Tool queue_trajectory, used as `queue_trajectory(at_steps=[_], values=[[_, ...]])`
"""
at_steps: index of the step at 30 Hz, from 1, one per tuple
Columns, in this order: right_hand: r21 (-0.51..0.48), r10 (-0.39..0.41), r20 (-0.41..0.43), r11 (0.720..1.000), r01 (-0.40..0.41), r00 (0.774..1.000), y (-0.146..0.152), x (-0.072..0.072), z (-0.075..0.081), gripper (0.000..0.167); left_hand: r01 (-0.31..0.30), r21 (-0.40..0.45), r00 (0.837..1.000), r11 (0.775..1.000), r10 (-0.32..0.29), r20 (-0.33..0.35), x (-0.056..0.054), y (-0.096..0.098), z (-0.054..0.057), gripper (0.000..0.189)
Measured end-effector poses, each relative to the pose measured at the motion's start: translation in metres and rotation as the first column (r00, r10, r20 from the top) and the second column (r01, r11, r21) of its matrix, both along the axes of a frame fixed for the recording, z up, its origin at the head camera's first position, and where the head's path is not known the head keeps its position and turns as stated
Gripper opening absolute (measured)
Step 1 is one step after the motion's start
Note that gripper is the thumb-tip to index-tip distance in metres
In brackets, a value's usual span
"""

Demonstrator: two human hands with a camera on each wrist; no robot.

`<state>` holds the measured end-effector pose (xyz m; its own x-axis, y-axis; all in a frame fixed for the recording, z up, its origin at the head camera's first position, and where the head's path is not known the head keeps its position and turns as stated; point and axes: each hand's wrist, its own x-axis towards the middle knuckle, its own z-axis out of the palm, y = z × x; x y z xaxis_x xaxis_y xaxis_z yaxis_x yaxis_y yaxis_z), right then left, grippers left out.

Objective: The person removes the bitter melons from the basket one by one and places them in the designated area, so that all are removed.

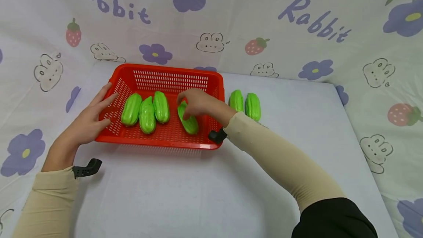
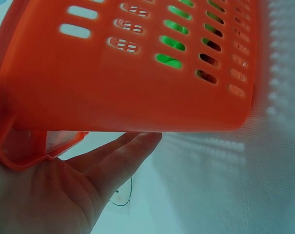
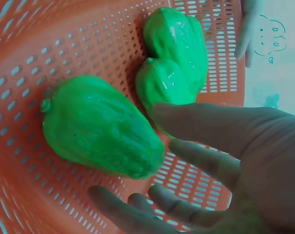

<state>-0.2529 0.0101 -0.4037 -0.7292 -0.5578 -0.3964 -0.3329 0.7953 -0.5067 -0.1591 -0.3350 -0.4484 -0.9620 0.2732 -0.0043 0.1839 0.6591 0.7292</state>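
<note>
A: How does the right hand [image 1: 199,102] lie?
B: Fingers apart, over one green gourd [image 1: 191,126] in the red basket [image 1: 158,145]; three gourds [image 1: 147,116] lie left of them, two gourds [image 1: 253,106] right, on the counter [image 1: 198,194].
A: And the left hand [image 1: 86,123]?
B: Fingers apart, against the basket's end wall.

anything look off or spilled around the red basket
Nothing stands out as spilled or damaged: the red basket sits upright with four green vegetables inside, and two more lie beside it on the white table.
</note>
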Motion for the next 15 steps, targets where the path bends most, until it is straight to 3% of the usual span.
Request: queue_trajectory(at_steps=[15], values=[[0.063,-0.024,0.121,0.998,0.016,0.992,-0.0051,-0.0041,-0.0045,0.060,0.018,0.013,0.999,1.000,-0.018,-0.027,0.0012,-0.0017,-0.0006,0.082]])
